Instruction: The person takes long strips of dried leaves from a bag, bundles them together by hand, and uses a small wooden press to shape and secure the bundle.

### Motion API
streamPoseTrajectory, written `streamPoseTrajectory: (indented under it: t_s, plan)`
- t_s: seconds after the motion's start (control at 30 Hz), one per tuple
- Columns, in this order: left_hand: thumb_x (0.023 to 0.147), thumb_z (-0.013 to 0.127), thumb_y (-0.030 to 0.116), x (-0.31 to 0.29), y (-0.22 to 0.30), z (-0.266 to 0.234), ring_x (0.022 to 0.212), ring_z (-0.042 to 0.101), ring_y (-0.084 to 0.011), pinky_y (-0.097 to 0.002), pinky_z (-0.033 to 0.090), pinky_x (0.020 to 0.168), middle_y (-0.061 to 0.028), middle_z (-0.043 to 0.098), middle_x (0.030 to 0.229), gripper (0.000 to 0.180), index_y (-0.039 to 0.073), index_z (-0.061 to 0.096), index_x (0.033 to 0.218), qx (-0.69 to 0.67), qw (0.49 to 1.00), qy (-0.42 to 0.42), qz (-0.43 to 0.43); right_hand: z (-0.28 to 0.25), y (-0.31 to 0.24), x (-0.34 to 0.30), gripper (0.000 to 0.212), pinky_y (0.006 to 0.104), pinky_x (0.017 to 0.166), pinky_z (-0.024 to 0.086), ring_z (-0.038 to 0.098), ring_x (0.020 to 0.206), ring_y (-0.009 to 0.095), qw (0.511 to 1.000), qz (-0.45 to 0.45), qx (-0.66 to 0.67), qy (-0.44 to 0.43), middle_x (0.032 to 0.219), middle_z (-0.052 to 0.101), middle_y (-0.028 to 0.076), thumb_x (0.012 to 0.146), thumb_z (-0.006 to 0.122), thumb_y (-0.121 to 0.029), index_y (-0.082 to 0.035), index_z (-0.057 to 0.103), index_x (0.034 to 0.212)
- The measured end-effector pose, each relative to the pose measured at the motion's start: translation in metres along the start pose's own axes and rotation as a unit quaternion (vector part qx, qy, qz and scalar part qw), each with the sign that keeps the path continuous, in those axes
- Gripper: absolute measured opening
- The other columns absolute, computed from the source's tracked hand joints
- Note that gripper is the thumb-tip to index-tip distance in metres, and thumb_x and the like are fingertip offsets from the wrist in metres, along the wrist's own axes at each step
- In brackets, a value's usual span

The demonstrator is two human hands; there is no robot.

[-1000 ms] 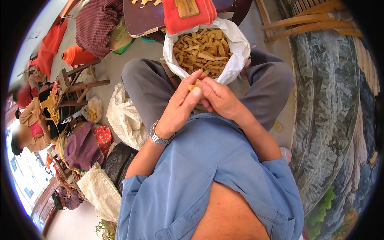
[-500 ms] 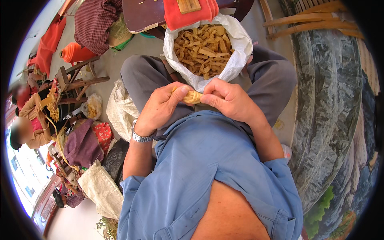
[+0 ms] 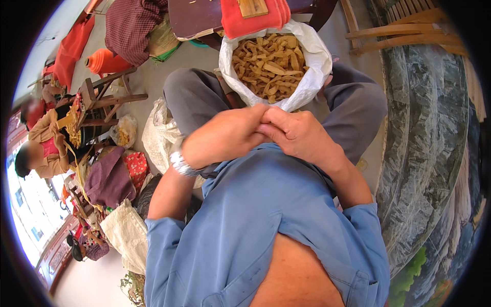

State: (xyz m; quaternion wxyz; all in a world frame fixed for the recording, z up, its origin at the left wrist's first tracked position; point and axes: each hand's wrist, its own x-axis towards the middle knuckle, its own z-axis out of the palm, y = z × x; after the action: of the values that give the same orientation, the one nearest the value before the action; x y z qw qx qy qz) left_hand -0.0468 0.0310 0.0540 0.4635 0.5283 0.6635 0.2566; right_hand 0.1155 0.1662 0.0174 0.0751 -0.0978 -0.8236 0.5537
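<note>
Over my lap my two hands press together, both closed. My left hand [image 3: 222, 137], with a silver watch [image 3: 181, 165] at the wrist, reaches across so that its fingers meet those of my right hand [image 3: 303, 134]. The wound bundle of yellow strips seen between them half a second ago is now covered by the fingers. Just beyond the hands, an open white woven sack [image 3: 235, 84] stands between my knees, filled with brown-yellow dried strips [image 3: 268, 66].
A dark table [image 3: 197, 18] with a red cloth [image 3: 254, 24] and wooden block [image 3: 251, 7] adjoins the sack. A wooden stool [image 3: 110, 97], orange jug [image 3: 107, 64] and other people are at left. Plastic-wrapped dark slabs [image 3: 422, 143] line the right.
My left hand has turned and moved right over the bundle, hiding it. My right hand's fingers have closed against the left. The whole view has shifted slightly.
</note>
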Motion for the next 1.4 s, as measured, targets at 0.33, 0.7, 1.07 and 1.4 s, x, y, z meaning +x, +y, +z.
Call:
streamPoseTrajectory:
  t_s: [0.33, 0.7, 1.07, 1.4]
  plan:
    - [0.103, 0.054, 0.027, -0.028, 0.008, -0.008, 0.071, 0.058, -0.0421, -0.049, 0.045, 0.064, -0.021, 0.06, 0.076, 0.025, 0.003, 0.057, 0.098, -0.112, 0.962, -0.247, -0.025, -0.032, -0.011, -0.036, 0.029, 0.0411, 0.048, 0.047, 0.059, 0.052, 0.033, 0.978, -0.077, -0.056, -0.186, 0.058, 0.053, 0.011, 0.093, 0.071, -0.029, -0.009, 0.054, 0.08]
    - [0.103, 0.057, 0.034, -0.025, 0.007, -0.044, 0.067, 0.054, -0.0414, -0.0473, 0.044, 0.062, -0.0187, 0.053, 0.069, 0.034, 0.004, 0.052, 0.088, -0.064, 0.967, -0.244, -0.043, -0.056, -0.018, -0.01, 0.032, 0.0394, 0.044, 0.044, 0.055, 0.048, 0.03, 0.975, -0.124, -0.043, -0.177, 0.056, 0.051, 0.009, 0.092, 0.072, -0.024, -0.009, 0.049, 0.075]
    - [0.107, 0.054, 0.02, 0.061, -0.035, -0.095, 0.085, 0.048, -0.0071, -0.0221, 0.044, 0.078, 0.004, 0.051, 0.089, 0.023, 0.002, 0.062, 0.12, -0.187, 0.968, 0.168, -0.011, -0.089, 0.044, 0.118, 0.022, 0.0457, 0.052, 0.049, 0.065, 0.06, 0.036, 0.972, -0.093, -0.215, 0.005, 0.062, 0.058, 0.015, 0.098, 0.064, -0.03, -0.01, 0.057, 0.097]
    - [0.098, 0.065, 0.014, 0.166, -0.097, -0.131, 0.079, 0.055, -0.0032, -0.02, 0.047, 0.07, 0.0027, 0.065, 0.093, 0.019, 0.002, 0.072, 0.112, -0.167, 0.91, 0.377, -0.04, -0.102, 0.093, 0.225, 0.024, 0.0468, 0.069, 0.053, 0.067, 0.078, 0.041, 0.967, 0.025, -0.229, 0.109, 0.08, 0.067, 0.02, 0.099, 0.058, -0.03, -0.006, 0.059, 0.102]
